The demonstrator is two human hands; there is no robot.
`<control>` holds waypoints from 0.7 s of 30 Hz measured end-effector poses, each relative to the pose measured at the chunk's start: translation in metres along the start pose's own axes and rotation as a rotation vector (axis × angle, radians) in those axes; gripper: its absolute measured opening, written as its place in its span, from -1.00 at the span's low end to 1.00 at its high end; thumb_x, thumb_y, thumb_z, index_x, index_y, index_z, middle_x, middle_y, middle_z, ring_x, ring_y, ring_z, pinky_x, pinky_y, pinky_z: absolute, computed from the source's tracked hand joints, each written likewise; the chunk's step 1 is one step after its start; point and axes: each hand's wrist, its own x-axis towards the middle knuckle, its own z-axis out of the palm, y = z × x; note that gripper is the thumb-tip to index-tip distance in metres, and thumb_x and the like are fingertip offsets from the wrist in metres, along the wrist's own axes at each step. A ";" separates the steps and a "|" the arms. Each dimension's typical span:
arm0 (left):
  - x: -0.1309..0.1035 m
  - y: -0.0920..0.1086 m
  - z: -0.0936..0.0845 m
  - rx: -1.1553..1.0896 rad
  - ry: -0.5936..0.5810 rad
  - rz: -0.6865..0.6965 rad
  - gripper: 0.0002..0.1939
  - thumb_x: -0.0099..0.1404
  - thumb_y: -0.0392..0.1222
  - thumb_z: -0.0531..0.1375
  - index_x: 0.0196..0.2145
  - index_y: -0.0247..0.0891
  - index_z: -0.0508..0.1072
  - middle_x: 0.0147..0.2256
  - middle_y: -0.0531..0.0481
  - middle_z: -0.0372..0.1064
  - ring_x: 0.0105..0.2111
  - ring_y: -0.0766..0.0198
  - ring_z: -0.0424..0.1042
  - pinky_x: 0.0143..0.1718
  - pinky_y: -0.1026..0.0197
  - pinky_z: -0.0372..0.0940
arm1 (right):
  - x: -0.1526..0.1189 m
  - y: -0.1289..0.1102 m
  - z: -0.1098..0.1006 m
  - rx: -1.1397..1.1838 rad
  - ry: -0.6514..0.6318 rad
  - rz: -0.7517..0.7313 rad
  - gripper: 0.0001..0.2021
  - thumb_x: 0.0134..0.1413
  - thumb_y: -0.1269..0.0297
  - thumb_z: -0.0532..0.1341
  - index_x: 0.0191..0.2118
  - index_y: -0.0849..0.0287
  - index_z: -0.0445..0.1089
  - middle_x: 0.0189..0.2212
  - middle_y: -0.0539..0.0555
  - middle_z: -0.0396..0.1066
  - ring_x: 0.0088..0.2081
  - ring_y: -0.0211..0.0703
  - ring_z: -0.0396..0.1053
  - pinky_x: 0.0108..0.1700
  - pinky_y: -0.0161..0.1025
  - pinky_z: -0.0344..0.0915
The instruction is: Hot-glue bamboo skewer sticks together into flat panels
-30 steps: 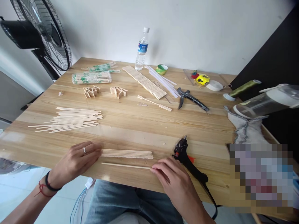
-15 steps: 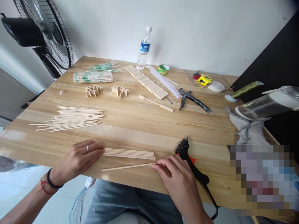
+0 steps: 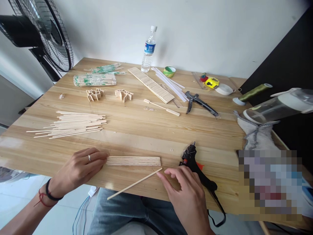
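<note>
My left hand, with a ring, closes its fingers on the left end of a flat row of wooden sticks lying side by side near the table's front edge. My right hand is open, thumb and forefinger apart. A single wooden stick lies slantwise by its thumb tip, its lower left end reaching the table edge. Whether the thumb touches the stick I cannot tell. Just beyond my right hand lies a black hot glue gun, nozzle pointing away from me.
Loose sticks lie at left. Behind are bagged sticks, small glued stick shapes, a stick panel, a water bottle and a cutter tool. A tape measure sits at back right; a fan stands left.
The single stick has swung, its left end now nearer me. My right hand's thumb and forefinger have parted from their pinch on it. My left hand stays on the row.
</note>
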 end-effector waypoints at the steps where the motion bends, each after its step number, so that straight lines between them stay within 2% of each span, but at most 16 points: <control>1: 0.000 0.000 0.000 -0.002 0.000 0.000 -0.81 0.55 -0.39 0.12 -0.04 -0.27 0.52 0.02 -0.15 0.60 -0.01 0.11 0.55 0.01 0.09 0.45 | -0.003 -0.002 0.001 0.009 0.005 0.015 -0.82 0.38 0.21 0.34 -0.26 0.09 0.39 -0.39 -0.01 0.45 -0.35 -0.13 0.40 -0.17 -0.14 0.22; 6: 0.001 -0.002 0.003 -0.035 0.014 -0.016 -0.79 0.54 -0.39 0.13 0.01 -0.27 0.53 0.02 -0.17 0.61 -0.01 0.10 0.57 -0.02 0.10 0.48 | -0.016 -0.013 0.013 0.053 0.005 0.081 -0.78 0.46 0.09 0.24 -0.23 0.08 0.41 -0.38 0.02 0.46 -0.33 -0.08 0.41 -0.17 -0.14 0.22; 11: 0.001 -0.005 0.004 -0.062 0.008 -0.043 -0.70 0.51 -0.42 0.13 0.08 -0.22 0.53 0.05 -0.14 0.61 0.00 0.11 0.57 0.02 0.09 0.48 | -0.005 -0.022 0.017 0.031 0.020 0.026 -0.77 0.44 0.18 0.27 -0.31 0.08 0.38 -0.45 -0.02 0.46 -0.39 -0.11 0.42 -0.19 -0.13 0.15; 16: 0.007 0.000 0.001 -0.108 -0.008 -0.073 -0.70 0.48 -0.41 0.12 0.04 -0.21 0.54 0.05 -0.15 0.61 -0.01 0.09 0.59 0.04 0.05 0.49 | 0.006 -0.027 0.020 0.023 0.008 0.008 -0.83 0.46 0.22 0.25 -0.25 0.08 0.41 -0.46 -0.01 0.49 -0.39 -0.09 0.45 -0.20 -0.12 0.13; 19: 0.011 0.007 -0.001 -0.120 -0.019 -0.086 -0.82 0.48 -0.29 0.20 -0.01 -0.22 0.54 0.05 -0.16 0.60 -0.02 0.05 0.58 0.02 0.01 0.49 | 0.007 -0.028 0.024 0.044 0.019 0.024 -0.78 0.46 0.22 0.24 -0.30 0.08 0.40 -0.46 -0.01 0.49 -0.40 -0.10 0.44 -0.20 -0.12 0.12; 21: 0.012 0.010 -0.001 -0.102 -0.019 -0.111 -0.78 0.45 -0.16 0.28 0.01 -0.22 0.53 0.03 -0.16 0.61 -0.03 0.00 0.58 -0.01 -0.01 0.49 | 0.006 -0.028 0.026 0.053 0.033 0.040 -0.74 0.46 0.21 0.25 -0.34 0.08 0.38 -0.48 -0.01 0.47 -0.41 -0.11 0.41 -0.20 -0.12 0.12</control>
